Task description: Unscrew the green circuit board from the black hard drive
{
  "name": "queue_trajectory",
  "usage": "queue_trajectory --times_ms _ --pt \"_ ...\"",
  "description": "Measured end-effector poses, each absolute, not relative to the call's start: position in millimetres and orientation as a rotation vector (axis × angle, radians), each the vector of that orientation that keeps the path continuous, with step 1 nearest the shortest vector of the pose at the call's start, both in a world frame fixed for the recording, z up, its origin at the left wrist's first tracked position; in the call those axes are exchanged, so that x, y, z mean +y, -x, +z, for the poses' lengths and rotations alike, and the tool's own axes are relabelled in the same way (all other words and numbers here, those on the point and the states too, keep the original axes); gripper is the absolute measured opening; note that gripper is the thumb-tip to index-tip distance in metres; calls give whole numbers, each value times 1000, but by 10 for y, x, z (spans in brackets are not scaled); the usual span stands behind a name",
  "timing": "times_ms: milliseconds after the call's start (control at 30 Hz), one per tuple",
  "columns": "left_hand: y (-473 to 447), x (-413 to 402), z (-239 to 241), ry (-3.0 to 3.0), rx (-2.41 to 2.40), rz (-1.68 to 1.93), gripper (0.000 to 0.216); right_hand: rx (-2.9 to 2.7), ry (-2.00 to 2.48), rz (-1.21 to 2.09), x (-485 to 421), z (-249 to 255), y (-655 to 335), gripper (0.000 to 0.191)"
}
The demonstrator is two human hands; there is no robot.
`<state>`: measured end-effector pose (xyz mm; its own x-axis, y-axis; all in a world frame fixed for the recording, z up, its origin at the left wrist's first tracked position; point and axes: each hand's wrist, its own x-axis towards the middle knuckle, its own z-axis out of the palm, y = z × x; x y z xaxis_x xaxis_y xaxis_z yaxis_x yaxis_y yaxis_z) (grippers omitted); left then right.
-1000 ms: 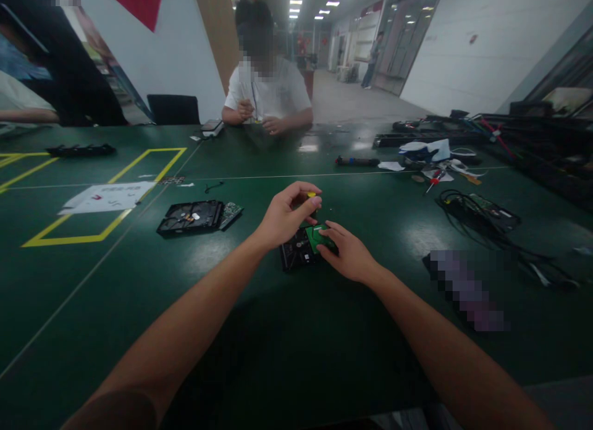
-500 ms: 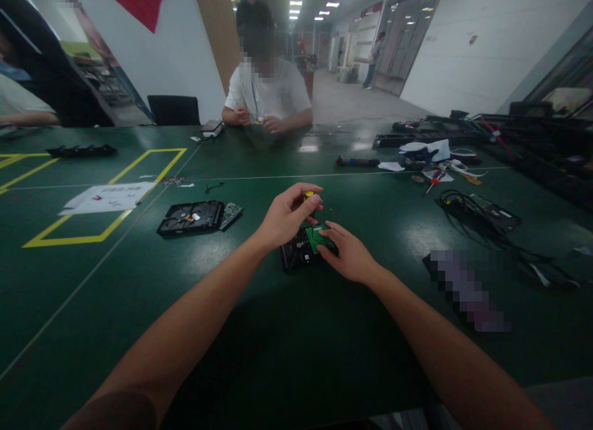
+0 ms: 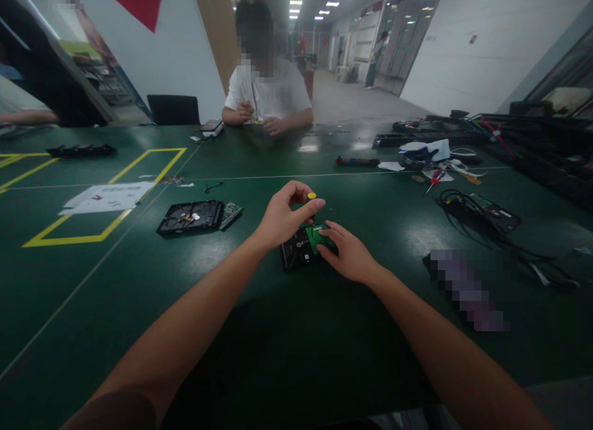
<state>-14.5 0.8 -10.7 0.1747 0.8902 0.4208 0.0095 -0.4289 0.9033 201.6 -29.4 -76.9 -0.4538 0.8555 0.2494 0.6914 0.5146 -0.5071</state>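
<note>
A black hard drive [image 3: 295,252] with a green circuit board [image 3: 314,235] on its upper face lies flat on the green table in front of me. My left hand [image 3: 288,214] is closed round a small screwdriver [image 3: 312,196], held upright above the drive's far edge. Its yellow cap shows between thumb and forefinger; the tip is hidden. Thumb and fingers of my right hand [image 3: 347,252] grip the right end of the drive and press on the board, covering that end.
Left of my hands lie another hard drive [image 3: 192,218] and a loose circuit board [image 3: 230,215]. A dark cylindrical tool [image 3: 356,162], cables [image 3: 491,229] and a blurred dark object [image 3: 466,291] lie to the right. A person [image 3: 269,96] sits opposite.
My left hand's fingers have shifted on the screwdriver, and its yellow cap shows more plainly. My right hand and the hard drive have stayed in place.
</note>
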Motion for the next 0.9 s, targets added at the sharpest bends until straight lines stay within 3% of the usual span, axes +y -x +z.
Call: queue_trajectory --times_ms 900 --pt "151 28 -142 -1615 779 1295 27 -2300 1280 456 -295 -760 -2015 44"
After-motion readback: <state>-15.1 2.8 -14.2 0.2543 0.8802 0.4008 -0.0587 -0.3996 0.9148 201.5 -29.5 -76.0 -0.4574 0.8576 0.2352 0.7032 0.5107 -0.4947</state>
